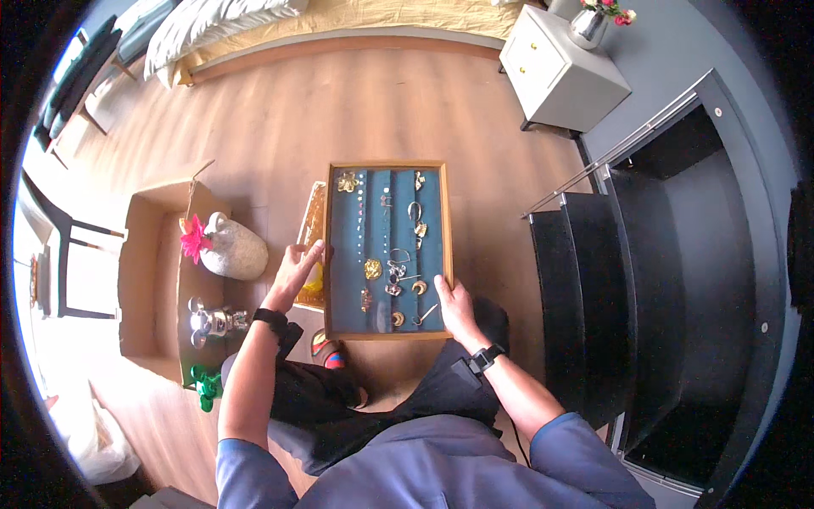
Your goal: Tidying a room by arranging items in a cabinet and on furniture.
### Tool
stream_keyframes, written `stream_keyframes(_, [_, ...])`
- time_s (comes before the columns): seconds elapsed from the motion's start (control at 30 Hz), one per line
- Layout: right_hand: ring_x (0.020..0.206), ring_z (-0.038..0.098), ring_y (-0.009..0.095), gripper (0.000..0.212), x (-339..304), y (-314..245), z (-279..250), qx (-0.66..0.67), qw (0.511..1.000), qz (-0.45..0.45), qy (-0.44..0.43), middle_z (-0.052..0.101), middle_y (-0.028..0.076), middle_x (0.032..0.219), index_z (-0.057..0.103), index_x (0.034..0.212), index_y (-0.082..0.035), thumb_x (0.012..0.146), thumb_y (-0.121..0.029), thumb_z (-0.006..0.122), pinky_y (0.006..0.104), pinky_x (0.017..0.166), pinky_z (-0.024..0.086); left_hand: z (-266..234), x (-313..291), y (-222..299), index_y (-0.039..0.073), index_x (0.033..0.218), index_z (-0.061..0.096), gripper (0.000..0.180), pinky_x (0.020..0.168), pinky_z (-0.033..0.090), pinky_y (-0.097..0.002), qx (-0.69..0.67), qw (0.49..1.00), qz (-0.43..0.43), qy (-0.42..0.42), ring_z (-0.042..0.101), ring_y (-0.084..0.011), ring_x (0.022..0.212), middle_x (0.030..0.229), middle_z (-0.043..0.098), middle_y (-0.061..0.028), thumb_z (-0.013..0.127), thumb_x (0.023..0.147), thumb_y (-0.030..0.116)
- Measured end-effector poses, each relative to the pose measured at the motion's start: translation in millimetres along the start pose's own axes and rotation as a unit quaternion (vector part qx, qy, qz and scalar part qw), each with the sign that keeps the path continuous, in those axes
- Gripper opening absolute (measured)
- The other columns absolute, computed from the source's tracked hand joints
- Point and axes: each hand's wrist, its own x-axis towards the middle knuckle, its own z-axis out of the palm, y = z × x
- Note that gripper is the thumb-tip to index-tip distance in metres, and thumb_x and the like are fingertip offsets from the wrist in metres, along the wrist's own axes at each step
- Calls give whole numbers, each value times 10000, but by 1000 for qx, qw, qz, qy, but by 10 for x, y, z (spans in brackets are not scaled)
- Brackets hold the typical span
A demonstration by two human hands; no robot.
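That person (415, 458) wears the fisheye camera head-high, facing down, close over the framed tray (342, 229), reaching across the floor (381, 110) to the near bed edge (373, 42).

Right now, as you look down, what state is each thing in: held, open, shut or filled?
Jewelry tray: held level-looking, partly filled with jewelry.
Left hand: gripping its left edge.
Right hand: gripping its right edge.
Cardboard box: open.
Grey vase: upright or lying, unclear.
Black cabinet: open.
White nightstand: drawers shut.
Silver vase: holding flowers.
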Motion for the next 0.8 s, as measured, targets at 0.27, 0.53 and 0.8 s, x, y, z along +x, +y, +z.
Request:
stream_keyframes(0.27, [874,649,401,552,405,-326,-195,-131,983,-45,-117,666,245,907,616,1078,5,918,-516,528,450,752,505,26,-31,31,-39,1457,114,1041,1110,255,-383,-141,989,-21,48,341,-272,1348,1469,334,-178,591,826,638])
stream_keyframes(0.53, [895,640,415,639,760,-676,-218,-245,934,-124,-230,643,291,891,606,954,59,914,-570,499,465,777,496,-114,167,-190,19,1462,206,953,1080,297,-429,-236,958,-67,149,348,-302,1326,1443,335,-197,602,827,608])
stream_keyframes(0.8, [916,639,395,648,816,-620,-222,-245,936,-71,-242,641,294,935,598,981,50,913,-585,487,457,799,487,-146,239,-437,0,1289,417,463,900,423,-369,-230,965,-64,106,511,-219,1037,1138,533,-122,483,947,304])
